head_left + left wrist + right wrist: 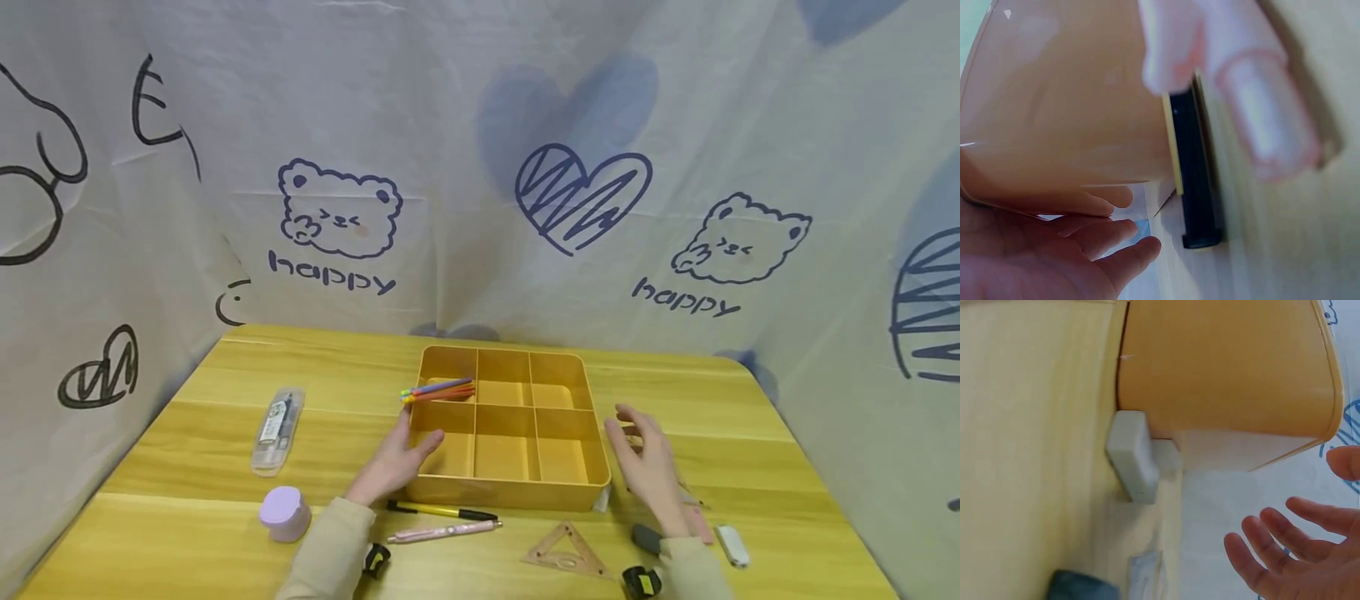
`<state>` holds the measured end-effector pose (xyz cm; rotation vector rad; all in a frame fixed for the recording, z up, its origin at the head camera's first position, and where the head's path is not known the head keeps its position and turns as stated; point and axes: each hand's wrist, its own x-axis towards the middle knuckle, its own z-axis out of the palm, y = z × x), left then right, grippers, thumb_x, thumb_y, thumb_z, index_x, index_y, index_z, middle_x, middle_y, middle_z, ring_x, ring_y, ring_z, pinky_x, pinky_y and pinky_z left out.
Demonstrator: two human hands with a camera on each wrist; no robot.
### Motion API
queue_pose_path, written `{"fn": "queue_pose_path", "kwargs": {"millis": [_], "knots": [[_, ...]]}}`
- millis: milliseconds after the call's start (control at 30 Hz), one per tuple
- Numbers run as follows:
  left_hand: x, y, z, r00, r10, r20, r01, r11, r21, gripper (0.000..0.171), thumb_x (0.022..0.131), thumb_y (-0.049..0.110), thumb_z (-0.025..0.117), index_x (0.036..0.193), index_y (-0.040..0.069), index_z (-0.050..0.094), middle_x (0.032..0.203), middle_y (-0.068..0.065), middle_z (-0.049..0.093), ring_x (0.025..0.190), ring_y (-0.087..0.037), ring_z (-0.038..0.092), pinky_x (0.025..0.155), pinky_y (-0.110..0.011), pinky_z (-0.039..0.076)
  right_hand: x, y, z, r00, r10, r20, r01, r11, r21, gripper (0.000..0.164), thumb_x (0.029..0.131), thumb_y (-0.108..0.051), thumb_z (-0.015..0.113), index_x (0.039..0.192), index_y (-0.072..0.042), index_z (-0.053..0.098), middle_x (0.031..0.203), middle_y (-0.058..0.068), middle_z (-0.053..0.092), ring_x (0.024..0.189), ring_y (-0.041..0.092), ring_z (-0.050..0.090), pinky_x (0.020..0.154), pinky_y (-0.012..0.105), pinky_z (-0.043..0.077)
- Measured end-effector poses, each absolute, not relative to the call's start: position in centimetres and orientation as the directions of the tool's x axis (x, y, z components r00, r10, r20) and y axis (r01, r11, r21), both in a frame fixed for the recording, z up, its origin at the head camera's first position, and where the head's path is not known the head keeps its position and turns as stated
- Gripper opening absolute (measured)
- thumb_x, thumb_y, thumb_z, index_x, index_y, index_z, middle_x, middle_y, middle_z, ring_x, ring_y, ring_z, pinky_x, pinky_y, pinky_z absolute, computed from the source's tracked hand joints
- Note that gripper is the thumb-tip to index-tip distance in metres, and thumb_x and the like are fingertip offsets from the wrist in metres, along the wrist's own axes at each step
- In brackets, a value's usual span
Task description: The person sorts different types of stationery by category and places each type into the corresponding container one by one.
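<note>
A yellow organizer box (517, 493) with several compartments sits mid-table. My left hand (393, 460) rests at its left side, fingers along the outer wall and thumb over the front-left compartment. The left wrist view shows those fingers (1100, 240) extended beside the wall. My right hand (647, 462) is just off the box's right side, fingers loosely spread; the right wrist view shows it apart from the wall and holding nothing. Several coloured pencils (442, 390) lie in the back-left compartment, ends poking over the left rim. The other compartments show bare bottoms.
In front lie a yellow-black pen (442, 511), a pink pen (444, 532) and a triangle ruler (567, 550). A clear case (276, 433) and lilac round container (285, 512) are on the left. A white block (1132, 456) stands by the box; a white eraser-like piece (732, 546) lies right.
</note>
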<state>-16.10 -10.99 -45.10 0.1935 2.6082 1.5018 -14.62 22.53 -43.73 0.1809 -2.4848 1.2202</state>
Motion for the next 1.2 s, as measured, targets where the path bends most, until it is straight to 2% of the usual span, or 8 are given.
{"fn": "queue_pose_path", "kwargs": {"millis": [300, 533, 867, 1067, 1200], "knots": [[-16.2, -11.1, -45.2, -0.983, 0.179, -0.038, 0.056, 0.494, 0.868, 0.081, 0.1, 0.029, 0.05, 0.147, -0.015, 0.0, 0.149, -0.039, 0.008, 0.134, -0.05, 0.015, 0.112, -0.06, 0.013, -14.2, 24.4, -45.0, -0.953, -0.016, 0.302, -0.24, 0.649, -0.722, 0.036, 0.101, -0.013, 0.048, 0.125, 0.012, 0.055, 0.12, 0.031, 0.057, 0.101, 0.039, 0.057, 0.082, 0.057, 0.052], [-16.4, -11.0, -45.3, -0.984, 0.178, -0.01, 0.077, 0.478, 0.875, 0.08, 0.1, 0.026, 0.051, 0.147, -0.015, 0.0, 0.149, -0.039, 0.009, 0.135, -0.049, 0.015, 0.112, -0.059, 0.014, -13.9, 26.0, -45.6, -0.95, -0.093, 0.299, -0.284, 0.659, -0.697, 0.032, 0.095, -0.003, 0.056, 0.124, 0.011, 0.056, 0.119, 0.029, 0.06, 0.107, 0.042, 0.055, 0.087, 0.059, 0.05], [-16.3, -11.1, -45.4, -0.984, 0.178, -0.016, 0.073, 0.481, 0.873, 0.08, 0.1, 0.026, 0.051, 0.147, -0.016, 0.001, 0.149, -0.04, 0.009, 0.135, -0.049, 0.015, 0.112, -0.059, 0.014, -14.0, 27.3, -46.0, -0.943, -0.215, 0.253, -0.331, 0.683, -0.652, 0.046, 0.081, 0.012, 0.063, 0.127, 0.007, 0.056, 0.126, 0.027, 0.057, 0.112, 0.044, 0.052, 0.09, 0.064, 0.046], [-16.3, -11.1, -45.4, -0.984, 0.177, -0.014, 0.074, 0.481, 0.874, 0.08, 0.1, 0.026, 0.051, 0.147, -0.016, 0.001, 0.148, -0.04, 0.01, 0.134, -0.049, 0.016, 0.112, -0.059, 0.014, -13.9, 27.6, -45.9, -0.939, -0.242, 0.244, -0.344, 0.666, -0.662, 0.048, 0.08, 0.012, 0.065, 0.126, 0.007, 0.056, 0.126, 0.028, 0.056, 0.113, 0.045, 0.05, 0.092, 0.066, 0.044], [-16.3, -11.1, -45.4, -0.984, 0.18, -0.01, 0.078, 0.475, 0.877, 0.08, 0.1, 0.026, 0.051, 0.147, -0.016, 0.001, 0.149, -0.04, 0.009, 0.135, -0.049, 0.015, 0.112, -0.059, 0.014, -13.8, 28.1, -45.6, -0.955, -0.215, 0.205, -0.297, 0.69, -0.66, 0.051, 0.079, 0.008, 0.068, 0.128, 0.005, 0.055, 0.129, 0.03, 0.053, 0.116, 0.048, 0.046, 0.093, 0.069, 0.039]]}}
